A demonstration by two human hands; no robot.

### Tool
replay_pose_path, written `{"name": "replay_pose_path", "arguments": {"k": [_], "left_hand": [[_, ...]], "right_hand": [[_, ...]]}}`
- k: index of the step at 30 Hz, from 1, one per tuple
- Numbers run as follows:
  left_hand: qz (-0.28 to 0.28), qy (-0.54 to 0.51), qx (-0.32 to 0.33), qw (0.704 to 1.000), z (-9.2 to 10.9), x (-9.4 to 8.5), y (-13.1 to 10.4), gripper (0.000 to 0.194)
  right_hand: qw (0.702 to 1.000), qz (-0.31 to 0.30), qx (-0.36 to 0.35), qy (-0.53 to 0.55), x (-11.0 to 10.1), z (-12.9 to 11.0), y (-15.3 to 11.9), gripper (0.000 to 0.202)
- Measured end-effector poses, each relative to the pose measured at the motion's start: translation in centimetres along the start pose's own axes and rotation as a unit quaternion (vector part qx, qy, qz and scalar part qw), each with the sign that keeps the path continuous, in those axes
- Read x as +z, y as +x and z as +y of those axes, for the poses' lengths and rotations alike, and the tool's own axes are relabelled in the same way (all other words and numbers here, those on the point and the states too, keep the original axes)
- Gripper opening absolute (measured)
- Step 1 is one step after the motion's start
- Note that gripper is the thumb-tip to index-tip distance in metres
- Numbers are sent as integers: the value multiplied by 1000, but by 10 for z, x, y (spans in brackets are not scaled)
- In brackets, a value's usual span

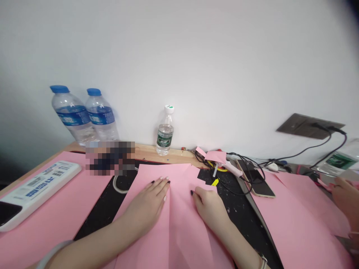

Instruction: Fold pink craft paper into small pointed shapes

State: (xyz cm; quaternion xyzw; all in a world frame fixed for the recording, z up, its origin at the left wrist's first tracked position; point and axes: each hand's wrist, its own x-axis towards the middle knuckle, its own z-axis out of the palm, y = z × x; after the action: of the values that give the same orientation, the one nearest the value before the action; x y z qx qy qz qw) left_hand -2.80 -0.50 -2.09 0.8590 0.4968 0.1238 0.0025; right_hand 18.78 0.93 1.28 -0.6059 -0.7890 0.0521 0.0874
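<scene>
A large sheet of pink paper [165, 246] lies in front of me, with a crease running down its middle and a notched far right edge. My left hand [153, 200] rests flat on its left half, fingers stretched out towards the crease. On the right half, my right hand [209, 205] is closed against the paper, fingers curled and thumb pointing inward. The fingertips under that hand are partly hidden. Beneath the sheet is a black mat [238, 216]. Small pink paper scraps [215, 157] and a glue gun [232, 169] lie just beyond the right hand.
Two blue-capped water bottles [101, 116] and a smaller bottle [165, 136] stand by the wall. At left, a white box [42, 190] lies on pink paper. A phone [256, 179] and black cables are at right, near another person's hand [346, 196] and more pink paper [294, 209].
</scene>
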Motion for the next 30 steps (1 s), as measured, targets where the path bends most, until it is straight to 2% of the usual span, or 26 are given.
{"name": "replay_pose_path", "arguments": {"k": [8,16,18,21,23,25,28,30], "left_hand": [[9,-16,1,1000,-1,0,-1,45],[9,-17,3,1000,-3,0,-2,45],[15,-16,6,1000,-4,1,-3,45],[16,-10,11,1000,-6,0,-2,44],[17,-8,7,1000,-7,-2,-1,44],[28,-7,4,1000,-8,-4,1,43],[53,-1,6,999,-8,-7,3,43],[53,3,5,999,-8,-7,4,44]], "right_hand": [[999,5,16,37,-3,7,1,25],[984,24,38,170,-6,18,4,38],[967,-9,59,246,-12,18,3,41],[920,-118,87,363,-21,16,-1,40],[898,-158,99,399,-22,15,-2,37],[905,-125,97,395,-18,14,-1,37],[944,-3,81,320,-7,13,5,37],[964,58,74,248,-1,12,10,36]]}}
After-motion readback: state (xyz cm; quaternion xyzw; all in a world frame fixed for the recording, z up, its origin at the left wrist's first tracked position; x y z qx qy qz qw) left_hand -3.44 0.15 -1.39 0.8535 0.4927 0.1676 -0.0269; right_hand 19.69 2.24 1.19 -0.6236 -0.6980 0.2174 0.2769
